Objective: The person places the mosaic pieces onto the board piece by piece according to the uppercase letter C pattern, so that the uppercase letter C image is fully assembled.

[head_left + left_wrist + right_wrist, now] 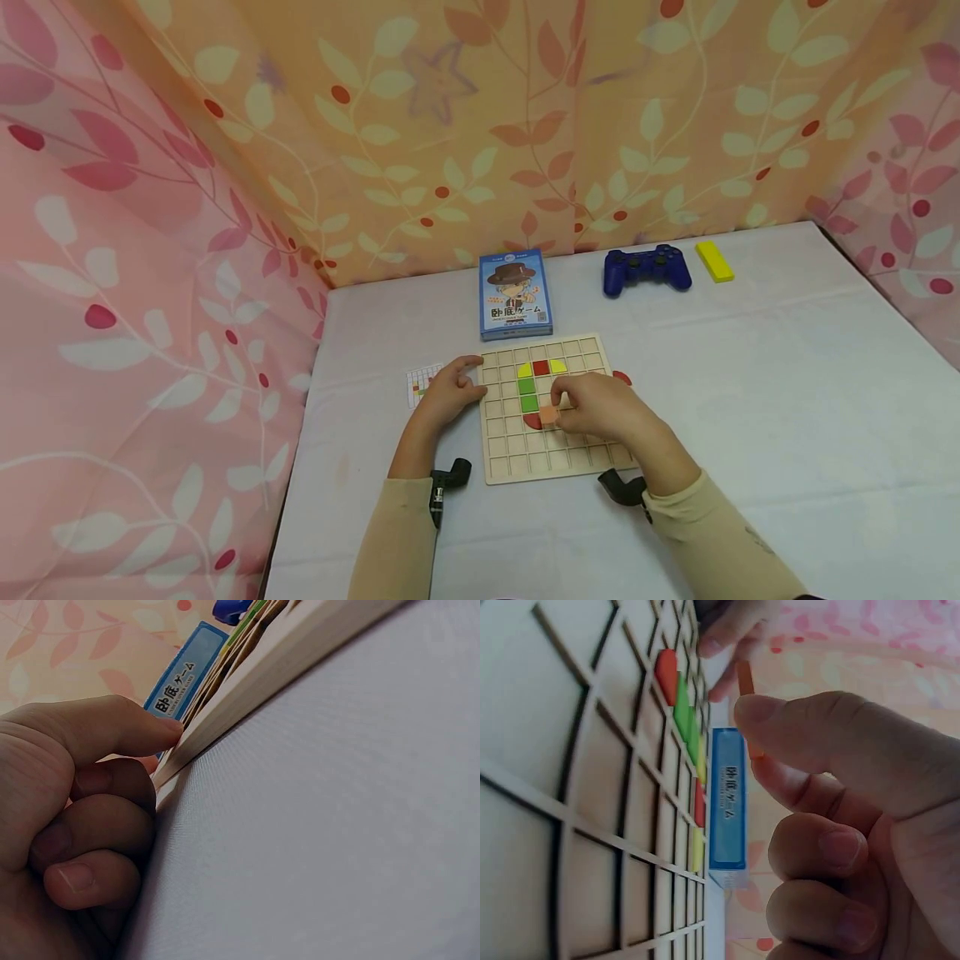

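A light wooden grid board lies on the table. My right hand pinches an orange square tile between thumb and forefinger, just above the grid; in the right wrist view the tile stands edge-on, apart from the board. Set in the board are two green squares, a red square, yellow rounded pieces and a red rounded piece. At the board's left edge my left hand touches the wood with thumb and forefinger; its other fingers are loosely curled.
A small printed pattern card lies left of the board, partly under the left hand. Behind the board are a blue game box, a blue game controller and a yellow block. Another red piece sits by the board's right edge.
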Tool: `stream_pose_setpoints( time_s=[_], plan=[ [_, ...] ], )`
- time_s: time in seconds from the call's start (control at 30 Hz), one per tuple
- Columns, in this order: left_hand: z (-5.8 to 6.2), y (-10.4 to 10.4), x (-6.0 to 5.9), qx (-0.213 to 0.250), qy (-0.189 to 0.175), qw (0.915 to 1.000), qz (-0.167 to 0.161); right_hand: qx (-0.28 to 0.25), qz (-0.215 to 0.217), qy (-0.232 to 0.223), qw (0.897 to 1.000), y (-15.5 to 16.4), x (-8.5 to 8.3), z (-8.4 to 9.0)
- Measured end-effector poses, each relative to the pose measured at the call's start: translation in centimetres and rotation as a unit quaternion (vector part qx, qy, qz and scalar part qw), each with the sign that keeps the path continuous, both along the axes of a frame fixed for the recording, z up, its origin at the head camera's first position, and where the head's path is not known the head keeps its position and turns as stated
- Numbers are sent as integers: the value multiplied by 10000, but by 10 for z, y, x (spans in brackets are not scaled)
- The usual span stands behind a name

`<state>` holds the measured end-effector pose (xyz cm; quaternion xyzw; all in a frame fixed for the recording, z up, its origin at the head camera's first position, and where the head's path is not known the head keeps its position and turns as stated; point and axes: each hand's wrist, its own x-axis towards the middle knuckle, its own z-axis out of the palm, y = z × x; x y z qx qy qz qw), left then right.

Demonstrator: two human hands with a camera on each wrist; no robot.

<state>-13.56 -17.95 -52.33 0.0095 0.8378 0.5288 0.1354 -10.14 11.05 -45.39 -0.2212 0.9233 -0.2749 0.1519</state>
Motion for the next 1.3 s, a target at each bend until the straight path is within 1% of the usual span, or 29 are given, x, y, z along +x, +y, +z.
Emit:
stream_pose_setpoints(
  time_s=[0.13,0.37,0.53,0.77,0.87,1.03,1.3],
  plan=[
    [0,1,-1,-9,-17,10000,15,50,9,9,10000,-2,-1,-6],
    [-1,1,-1,-13,-36,10000,28,388,-54,125,9992,-6,-2,-17],
    [-1,1,-2,-51,-28,10000,25,495,-121,76,9987,-6,-3,-20],
    [-2,1,-2,-34,-24,10000,55,472,-150,-30,9988,-7,-4,-20],
    [-2,1,-2,-47,-12,10000,60,434,-173,-62,9989,-7,-5,-19],
    [-2,1,-2,-55,-6,10000,68,294,-249,-99,9992,-5,-4,-11],
    [-3,1,-1,-144,46,9999,67,49,-307,179,9994,5,-2,6]
  ],
)
